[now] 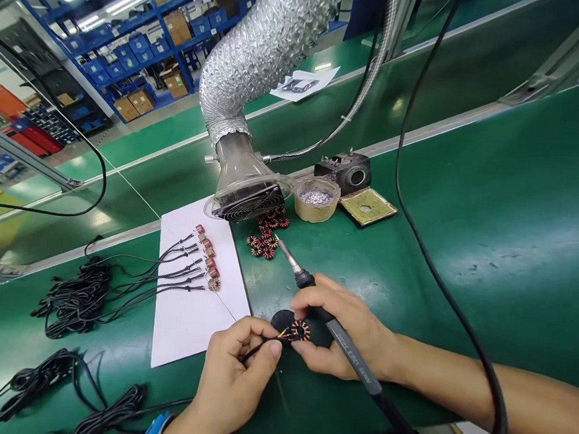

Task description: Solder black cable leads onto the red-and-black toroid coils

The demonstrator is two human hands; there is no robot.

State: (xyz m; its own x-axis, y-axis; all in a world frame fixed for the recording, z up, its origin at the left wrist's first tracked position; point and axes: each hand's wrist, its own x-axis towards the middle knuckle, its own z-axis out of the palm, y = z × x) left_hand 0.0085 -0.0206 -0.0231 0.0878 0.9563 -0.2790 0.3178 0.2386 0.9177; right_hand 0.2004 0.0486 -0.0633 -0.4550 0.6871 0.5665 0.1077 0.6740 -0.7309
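My left hand (234,373) pinches the end of a black cable (253,352) between thumb and fingers. Thin coloured wires (283,333) stick out of that end and reach a small copper-wound stator (307,327). Across the palm of my right hand (356,319) lies a soldering iron (351,355), its metal tip pointing up and to the left, away from the wires. The thumb and a fingertip of this same hand are at the stator's edge. Behind the stator sits a dark round piece (281,319), partly covered. Whether the wires are joined to the stator, I cannot tell.
A fume extractor hood (248,204) hangs over more wound stators (263,245). Behind are a tub of metal shavings (316,209), a sponge tray (369,206) and an iron stand (348,171). Left, white board (174,335) bears cabled stators; cable bundles (83,294) lie beyond.
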